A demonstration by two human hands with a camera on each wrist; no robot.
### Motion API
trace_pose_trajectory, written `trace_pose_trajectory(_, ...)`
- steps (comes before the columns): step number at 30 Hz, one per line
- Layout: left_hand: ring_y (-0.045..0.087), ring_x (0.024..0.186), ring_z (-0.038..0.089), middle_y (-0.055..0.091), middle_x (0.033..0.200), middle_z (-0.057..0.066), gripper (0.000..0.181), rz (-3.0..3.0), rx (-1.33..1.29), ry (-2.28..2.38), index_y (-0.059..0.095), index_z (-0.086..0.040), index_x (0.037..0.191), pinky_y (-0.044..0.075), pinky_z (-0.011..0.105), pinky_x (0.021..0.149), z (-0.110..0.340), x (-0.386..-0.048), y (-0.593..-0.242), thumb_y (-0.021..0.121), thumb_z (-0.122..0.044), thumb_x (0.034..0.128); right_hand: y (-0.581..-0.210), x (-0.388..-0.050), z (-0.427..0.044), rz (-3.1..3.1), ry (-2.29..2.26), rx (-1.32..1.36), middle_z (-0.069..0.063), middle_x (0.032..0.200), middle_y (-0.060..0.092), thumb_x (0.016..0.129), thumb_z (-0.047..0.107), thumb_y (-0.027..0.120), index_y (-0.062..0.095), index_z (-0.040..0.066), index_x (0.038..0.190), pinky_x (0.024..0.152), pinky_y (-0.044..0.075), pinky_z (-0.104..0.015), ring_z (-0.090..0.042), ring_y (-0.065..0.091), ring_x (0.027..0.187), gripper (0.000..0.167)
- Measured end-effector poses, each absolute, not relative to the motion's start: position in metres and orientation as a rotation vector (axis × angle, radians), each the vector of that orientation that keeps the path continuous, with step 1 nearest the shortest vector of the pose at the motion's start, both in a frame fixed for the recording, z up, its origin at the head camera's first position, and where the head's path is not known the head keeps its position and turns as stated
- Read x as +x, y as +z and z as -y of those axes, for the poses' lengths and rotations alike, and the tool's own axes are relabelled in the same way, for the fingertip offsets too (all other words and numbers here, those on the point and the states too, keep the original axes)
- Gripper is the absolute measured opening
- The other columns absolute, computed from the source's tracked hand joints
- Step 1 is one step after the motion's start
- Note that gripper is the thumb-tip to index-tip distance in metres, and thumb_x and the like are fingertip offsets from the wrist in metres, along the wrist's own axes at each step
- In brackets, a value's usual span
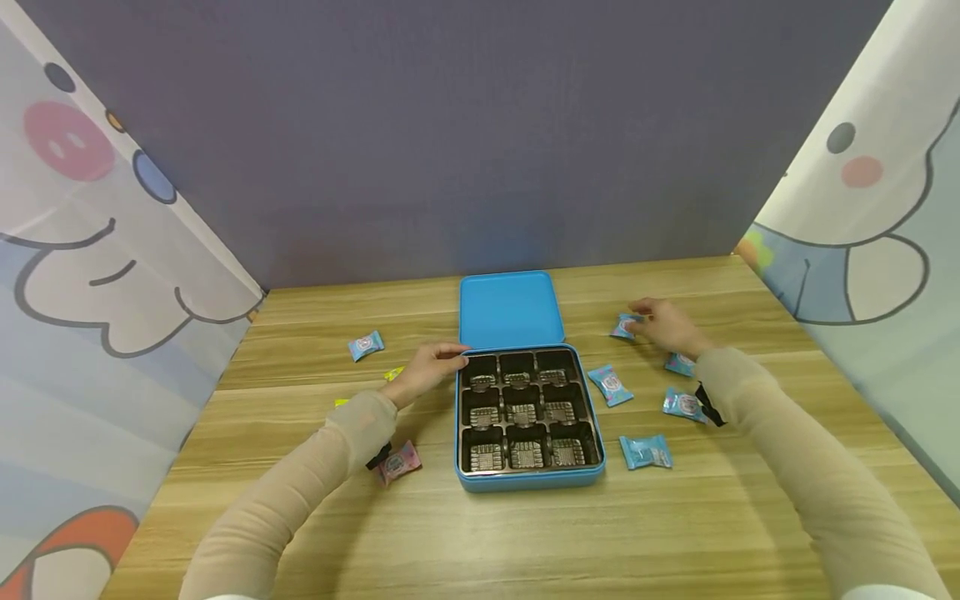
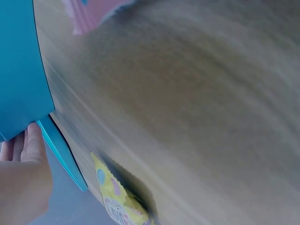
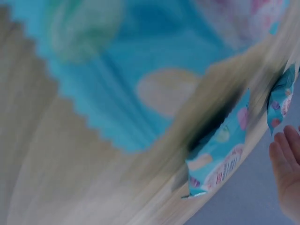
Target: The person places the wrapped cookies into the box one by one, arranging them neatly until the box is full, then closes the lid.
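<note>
A blue tin box [image 1: 528, 481] with a dark tray [image 1: 504, 433] of square compartments stands mid-table, its blue lid [image 1: 512, 310] folded back. My left hand [image 1: 427, 368] rests against the box's back left corner; in the left wrist view its fingers [image 2: 33, 143] lie fairly straight beside that corner. At the right, my right hand [image 1: 667, 327] reaches over a small blue wrapped candy [image 1: 622, 326], fingertips at its edge. The right wrist view shows straight fingers [image 3: 281, 152] just by that candy [image 3: 282, 99]; the thumb is hidden there.
Several more blue wrapped candies, including one [image 1: 611, 386] beside the box and another [image 1: 647, 452] nearer me, lie at the right. Left of the box are a blue candy [image 1: 366, 345], a pink candy [image 1: 401, 463] and yellow ones [image 1: 393, 373] partly behind my arm. A grey panel [image 1: 495, 150] closes the back.
</note>
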State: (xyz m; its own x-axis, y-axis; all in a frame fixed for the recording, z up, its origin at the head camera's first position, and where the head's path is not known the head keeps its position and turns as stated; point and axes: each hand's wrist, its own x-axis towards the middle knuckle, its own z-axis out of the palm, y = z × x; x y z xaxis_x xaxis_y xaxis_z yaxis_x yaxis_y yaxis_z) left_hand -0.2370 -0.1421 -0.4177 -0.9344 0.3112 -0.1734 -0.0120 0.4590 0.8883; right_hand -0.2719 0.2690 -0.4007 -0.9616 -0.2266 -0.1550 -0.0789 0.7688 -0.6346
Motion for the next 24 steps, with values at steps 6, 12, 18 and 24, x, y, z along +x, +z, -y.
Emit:
trace_pose_trajectory(6, 0.053, 0.114, 0.026, 0.054, 0.129, 0.010, 0.035, -2.399, 0.263, 1.471, 0.059, -0.012, 0.124, 0.047, 0.039, 0.092, 0.142, -0.238, -0.418, 0.057, -0.023, 0.0913, -0.402, -0.277, -0.265, -2.755, -0.946, -0.199, -0.032, 0.138, 0.032, 0.094, 0.025, 0.053, 0.031, -0.008, 0.137, 0.102, 0.029, -0.059, -0.048, 0.031, 0.126, 0.059)
trace_pose_trajectory(12, 0.052, 0.115, 0.026, 0.054, 0.129, 0.009, 0.036, -2.379, 0.266, 1.477, 0.058, -0.013, 0.125, 0.046, 0.041, 0.093, 0.143, -0.238, -0.418, 0.057, -0.026, 0.0912, -0.407, -0.281, -0.262, -2.761, -0.902, -0.211, -0.032, 0.137, 0.035, 0.093, 0.025, 0.054, 0.030, -0.012, 0.136, 0.103, 0.032, -0.056, -0.047, 0.035, 0.124, 0.062)
trace_pose_trajectory(18, 0.052, 0.115, 0.026, 0.054, 0.129, 0.009, 0.036, -2.377, 0.256, 1.477, 0.058, -0.013, 0.125, 0.047, 0.040, 0.092, 0.143, -0.238, -0.419, 0.057, -0.025, 0.0913, -0.410, -0.280, -0.256, -2.820, -0.807, -0.264, -0.034, 0.132, 0.039, 0.090, 0.022, 0.058, 0.036, -0.014, 0.132, 0.102, 0.031, -0.057, -0.049, 0.036, 0.122, 0.059)
trace_pose_trajectory(24, 0.053, 0.114, 0.026, 0.054, 0.129, 0.009, 0.035, -2.383, 0.269, 1.472, 0.058, -0.013, 0.125, 0.047, 0.040, 0.092, 0.143, -0.238, -0.420, 0.056, -0.024, 0.0916, -0.414, -0.281, -0.256, -2.838, -0.746, -0.254, -0.034, 0.135, 0.036, 0.089, 0.024, 0.059, 0.038, -0.011, 0.132, 0.104, 0.026, -0.060, -0.050, 0.031, 0.125, 0.059)
